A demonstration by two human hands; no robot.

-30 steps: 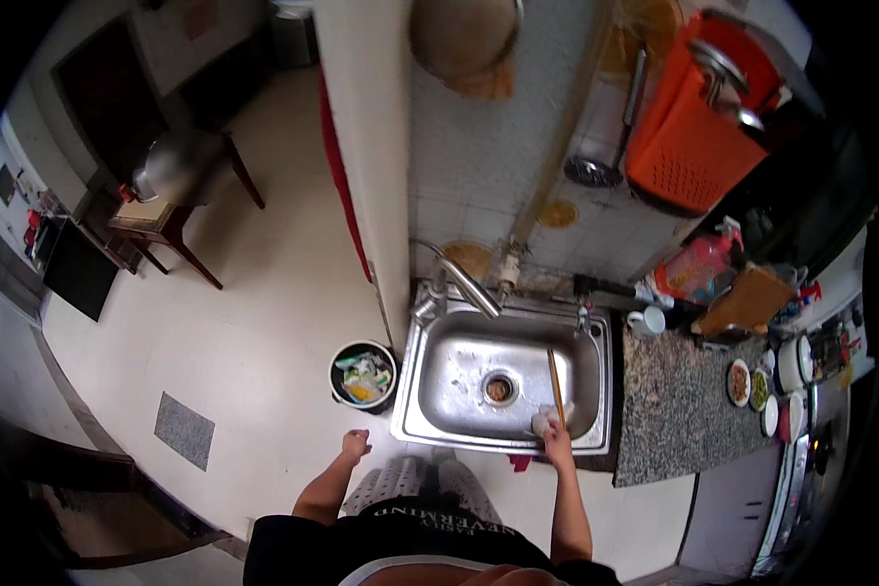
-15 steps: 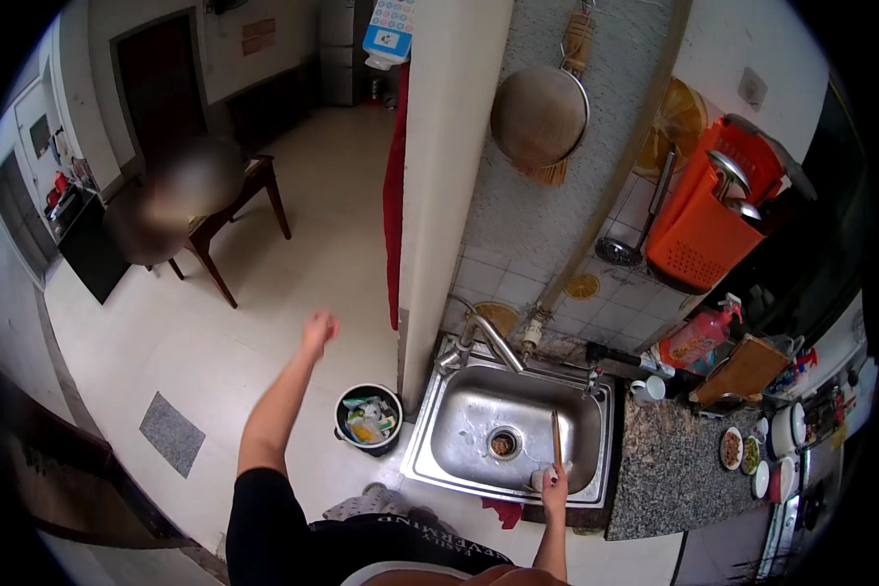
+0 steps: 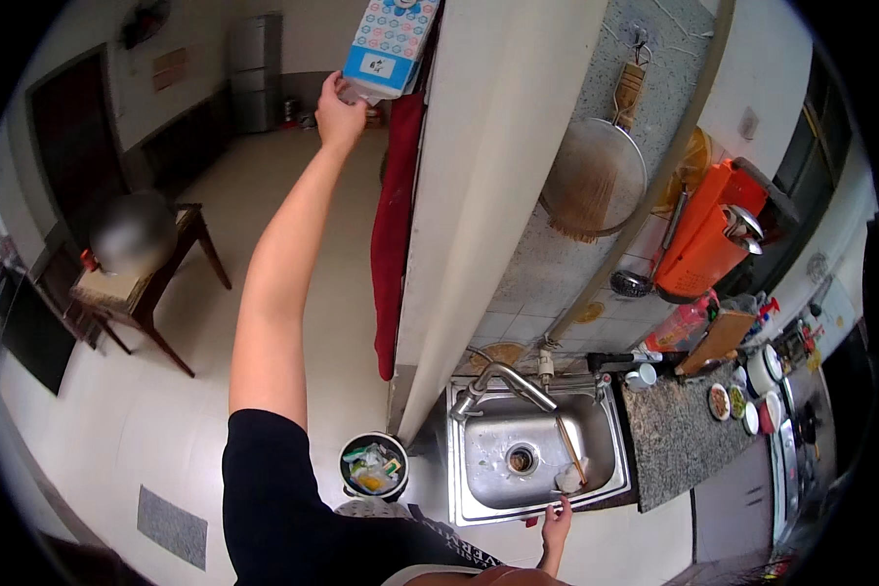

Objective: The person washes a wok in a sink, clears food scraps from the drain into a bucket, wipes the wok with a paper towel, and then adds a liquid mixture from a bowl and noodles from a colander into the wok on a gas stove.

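Note:
My left hand [image 3: 342,115] is raised to the bottom of a blue and white tissue pack [image 3: 389,49] hanging on the wall end. Its thumb and fingers close on the white tissue [image 3: 367,93] at the pack's lower end. My right hand [image 3: 557,527] is at the front rim of the steel sink [image 3: 471,510], fingers apart and holding nothing. Inside the basin, wooden chopsticks [image 3: 569,445] lean toward the right wall, their lower ends at a crumpled whitish lump [image 3: 569,479] whose kind I cannot make out. Brown scraps sit in the drain [image 3: 521,459].
A bin [image 3: 373,493] with rubbish stands left of the sink, below a red cloth [image 3: 394,273]. The faucet [image 3: 508,379] arches over the basin. On the granite counter [image 3: 679,444] are a white mug [image 3: 641,377] and small bowls of food. A strainer [image 3: 596,181] hangs above.
My left hand has risen to the tissue pack. The right hand has let go of the chopsticks and drawn back to the sink's front rim. The view has shifted.

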